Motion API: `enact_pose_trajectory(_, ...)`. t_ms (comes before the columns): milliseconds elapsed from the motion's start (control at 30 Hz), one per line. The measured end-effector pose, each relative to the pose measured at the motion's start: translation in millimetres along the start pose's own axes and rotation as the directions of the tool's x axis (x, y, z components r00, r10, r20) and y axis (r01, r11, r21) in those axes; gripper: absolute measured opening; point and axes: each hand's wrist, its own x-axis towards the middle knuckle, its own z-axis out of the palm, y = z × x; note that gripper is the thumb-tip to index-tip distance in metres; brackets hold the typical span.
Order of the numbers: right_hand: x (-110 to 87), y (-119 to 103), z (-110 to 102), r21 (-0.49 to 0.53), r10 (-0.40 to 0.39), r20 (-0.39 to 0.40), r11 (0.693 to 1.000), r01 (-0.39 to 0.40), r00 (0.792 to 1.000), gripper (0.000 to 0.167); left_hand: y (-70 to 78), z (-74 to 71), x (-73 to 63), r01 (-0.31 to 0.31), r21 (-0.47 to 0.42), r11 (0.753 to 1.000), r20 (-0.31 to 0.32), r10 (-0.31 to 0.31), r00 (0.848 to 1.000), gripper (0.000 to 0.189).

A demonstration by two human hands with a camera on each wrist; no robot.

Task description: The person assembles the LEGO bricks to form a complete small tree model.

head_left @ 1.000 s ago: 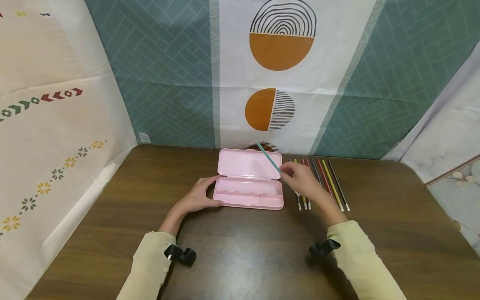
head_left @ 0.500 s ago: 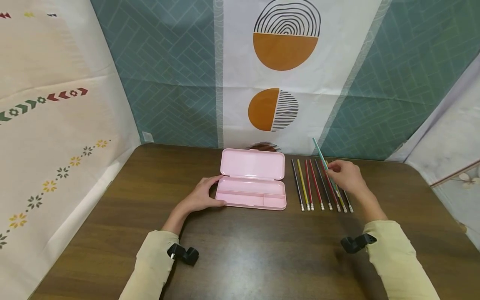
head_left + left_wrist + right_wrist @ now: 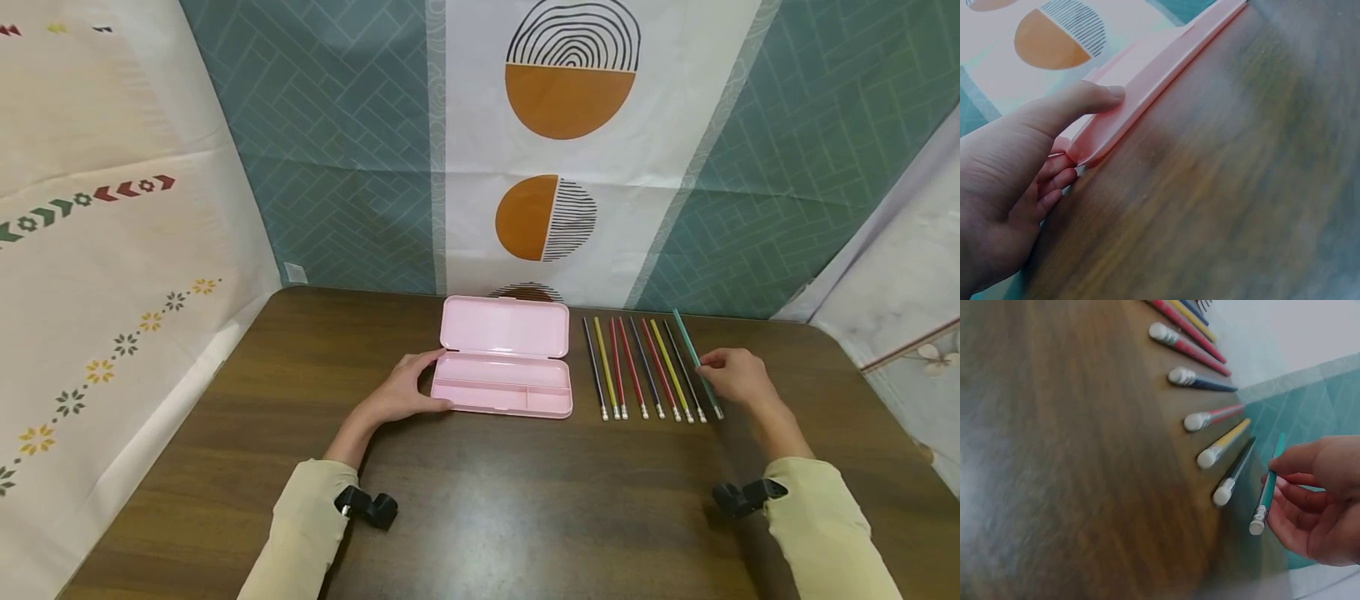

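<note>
A pink pencil case (image 3: 505,327) lies open on the table, its lid folded back and its divided tray bare. My left hand (image 3: 397,395) holds its left end. In the left wrist view, the thumb (image 3: 1094,98) presses the front wall while the fingers curl round the corner. Far right, my right hand (image 3: 738,379) pinches a green pencil (image 3: 684,333) between thumb and fingers, eraser end toward me. The pencil slants beside a black pencil (image 3: 684,371), the rightmost of a row. Whether the green pencil touches the table is hard to tell.
Between the case and my right hand lies a row of several pencils, erasers toward me, among them a yellow pencil (image 3: 606,362) and a red pencil (image 3: 632,367). A patterned cloth (image 3: 345,167) hangs behind the wooden table (image 3: 495,492).
My right hand has carried the green pencil from above the case, over the row, to the row's right end, and lowered it. The left hand has stayed on the case.
</note>
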Motion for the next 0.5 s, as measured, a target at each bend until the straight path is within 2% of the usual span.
enact_pose_trajectory(267, -1.3, 12.6, 8.3, 0.017, 0.007, 0.013, 1.0, -0.007, 1.0, 0.03, -0.5, 0.9, 0.0, 0.016, -0.004, 1.0, 0.006, -0.016, 1.0, 0.095)
enact_pose_trajectory(500, 0.4, 15.6, 17.2, 0.009, 0.002, -0.057, 1.0, -0.002, 0.998, 0.026, -1.0, 1.4, -0.3, 0.027, -0.01, 1.0, 0.007, -0.027, 1.0, 0.096)
